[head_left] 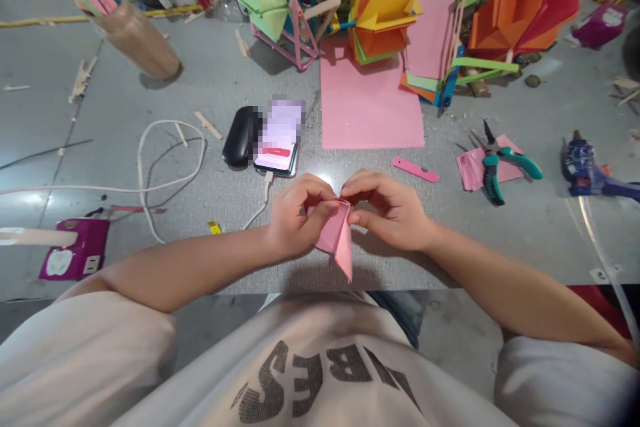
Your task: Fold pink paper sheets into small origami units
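Close to the table's front edge, a folded piece of pink paper (334, 235) is held between both hands. My left hand (299, 215) grips its left part, with the thumb lying on the near face and the fingers behind. At the top right corner, my right hand (387, 210) pinches the paper near a fold, thumb and index finger close together. A pointed flap hangs down from that fold. The fingertips behind the paper are partly hidden. A flat pink sheet (370, 117) lies just beyond the hands, with a pink craft knife (416, 169) to the right.
A phone (278, 137) with a white cable lies beside a black case (241, 137). Pliers (493, 163) and a blue glue gun (585, 167) lie at right. Folded paper shapes (385, 13) stand at the back. A cardboard cup (137, 40) stands at back left, a purple box (75, 250) at left.
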A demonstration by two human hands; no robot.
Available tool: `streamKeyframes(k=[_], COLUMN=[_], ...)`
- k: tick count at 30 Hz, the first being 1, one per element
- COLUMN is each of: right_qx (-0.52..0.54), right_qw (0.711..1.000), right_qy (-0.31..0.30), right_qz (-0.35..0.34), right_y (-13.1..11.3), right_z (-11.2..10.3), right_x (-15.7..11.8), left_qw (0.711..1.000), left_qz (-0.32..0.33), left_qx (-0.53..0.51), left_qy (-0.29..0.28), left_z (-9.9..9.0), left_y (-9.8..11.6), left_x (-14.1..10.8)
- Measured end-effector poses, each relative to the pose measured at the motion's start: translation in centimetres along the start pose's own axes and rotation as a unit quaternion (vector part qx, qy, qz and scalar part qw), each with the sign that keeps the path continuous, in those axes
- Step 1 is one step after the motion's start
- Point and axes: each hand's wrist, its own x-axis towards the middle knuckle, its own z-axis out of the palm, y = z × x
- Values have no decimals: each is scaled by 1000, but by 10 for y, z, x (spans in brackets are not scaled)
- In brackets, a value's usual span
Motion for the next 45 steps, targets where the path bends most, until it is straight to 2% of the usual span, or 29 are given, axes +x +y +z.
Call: streamKeyframes(k=[5,17,25,33,40,45], right_qx=[-7,-22,-48,-105,-152,-197], right_qw=[999,998,994,985,977,968], right_qy=[5,54,98,136,138,130], right_qz=[40,29,9,-14,-60,-90], right_y=[-4,-6,-7,-7,-5,-5], right_z=[9,20,10,2,3,-1], right_x=[-4,-4,-2,-2,-2,0], left_qw=[1000,999,995,997,997,992], left_qz=[-10,2,-32,-39,-51,-105], left_qx=[11,-26,-96,60,60,43], left_qy=[10,37,5,0,-8,-49], left_z=[-1,3,-4,-8,-8,-8], left_y=[3,8,2,17,18,19], left_x=[-2,-5,-16,-7,-6,-5])
